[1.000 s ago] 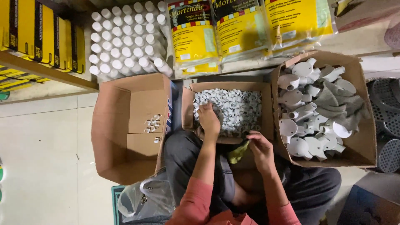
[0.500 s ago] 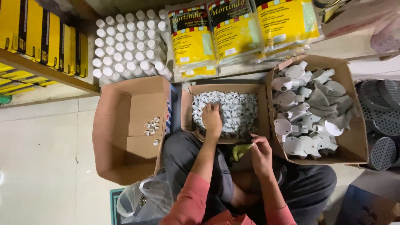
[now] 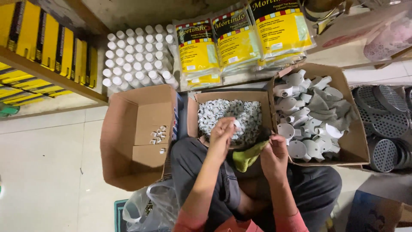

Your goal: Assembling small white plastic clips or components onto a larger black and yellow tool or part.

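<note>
The left hand (image 3: 222, 134) pinches a small white plastic fitting (image 3: 237, 125) in its fingertips, just above the near edge of the middle cardboard box of small white fittings (image 3: 195, 116). Just right of that box's near corner, the right hand (image 3: 274, 157) is closed on a crumpled yellow-green cloth (image 3: 248, 155). The wide cardboard box of large white pipe parts (image 3: 356, 141) stands touching its right side.

At your ten o'clock stand yellow boxes (image 3: 51, 51) on a wooden shelf (image 3: 56, 77); white capped bottles (image 3: 137, 56) at eleven. Yellow printed bags (image 3: 240, 41) lean at twelve (three side by side). Grey perforated discs (image 3: 384, 129) lie at three.
</note>
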